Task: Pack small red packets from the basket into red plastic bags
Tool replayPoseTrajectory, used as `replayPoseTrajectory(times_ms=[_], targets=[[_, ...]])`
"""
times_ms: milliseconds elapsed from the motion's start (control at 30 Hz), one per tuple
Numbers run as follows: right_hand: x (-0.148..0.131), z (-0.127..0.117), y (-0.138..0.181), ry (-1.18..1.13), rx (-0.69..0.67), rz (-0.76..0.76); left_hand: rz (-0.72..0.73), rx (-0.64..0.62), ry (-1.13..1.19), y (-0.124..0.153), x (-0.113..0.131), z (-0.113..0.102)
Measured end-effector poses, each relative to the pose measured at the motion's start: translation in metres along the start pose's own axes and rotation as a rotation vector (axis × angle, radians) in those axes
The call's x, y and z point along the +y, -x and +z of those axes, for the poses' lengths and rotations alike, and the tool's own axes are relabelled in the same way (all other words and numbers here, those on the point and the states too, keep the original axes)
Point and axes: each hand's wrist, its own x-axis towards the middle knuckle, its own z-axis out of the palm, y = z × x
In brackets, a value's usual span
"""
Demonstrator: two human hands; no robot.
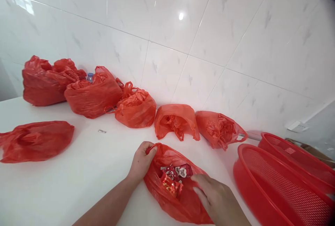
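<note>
My left hand is closed on the upper left rim of a red plastic bag, thumb over the edge, holding its mouth wide. Inside lie several small wrapped snacks: dark red packets with white print and a shiny orange-red packet. Over the right side of the bag hangs my right hand, thumb and fingers apart. Its fingertips are close to the end of a dark red packet; whether they touch it is hard to tell. Part of the bag's right side is hidden under this hand.
Several red plastic bags line the tiled wall, one with a blue bottle cap showing. Another red bag lies at left. Two red mesh baskets stand at right. A small scrap lies on the white table.
</note>
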Motion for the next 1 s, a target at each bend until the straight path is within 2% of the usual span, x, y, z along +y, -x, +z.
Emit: replayPoseTrajectory(times_ms=[100, 200, 300, 400, 533, 667, 767, 833, 900, 1000], targets=[[0.021, 0.014, 0.015, 0.132, -0.09, 0.078, -0.014, -0.008, -0.001, 0.0, 0.001, 0.0], [0.033, 0.021, 0.026, 0.131, -0.115, 0.197, -0.06, -0.036, 0.01, 0.0, 0.004, 0.0], [0.038, 0.019, 0.03, -0.052, -0.118, 0.298, -0.087, -0.031, 0.039, 0.001, 0.009, -0.002], [0.043, 0.007, 0.027, -0.436, -0.02, 0.337, -0.06, 0.011, 0.069, 0.0, 0.023, -0.007], [0.059, -0.027, 0.012, -0.984, 0.2, 0.441, 0.029, 0.009, 0.109, -0.009, 0.065, -0.017], [0.069, -0.079, -0.012, -1.387, 0.418, 0.459, 0.085, -0.111, 0.284, -0.018, 0.135, -0.034], [0.063, -0.117, -0.03, -1.5, 0.533, 0.403, 0.162, -0.178, 0.41, -0.018, 0.186, -0.048], [0.056, -0.135, -0.039, -1.501, 0.549, 0.359, 0.21, -0.212, 0.437, -0.016, 0.21, -0.055], [0.049, -0.145, -0.046, -1.5, 0.53, 0.331, 0.225, -0.248, 0.443, -0.014, 0.223, -0.058], [0.042, -0.143, -0.053, -1.542, 0.517, 0.342, 0.203, -0.293, 0.424, -0.011, 0.224, -0.059]])
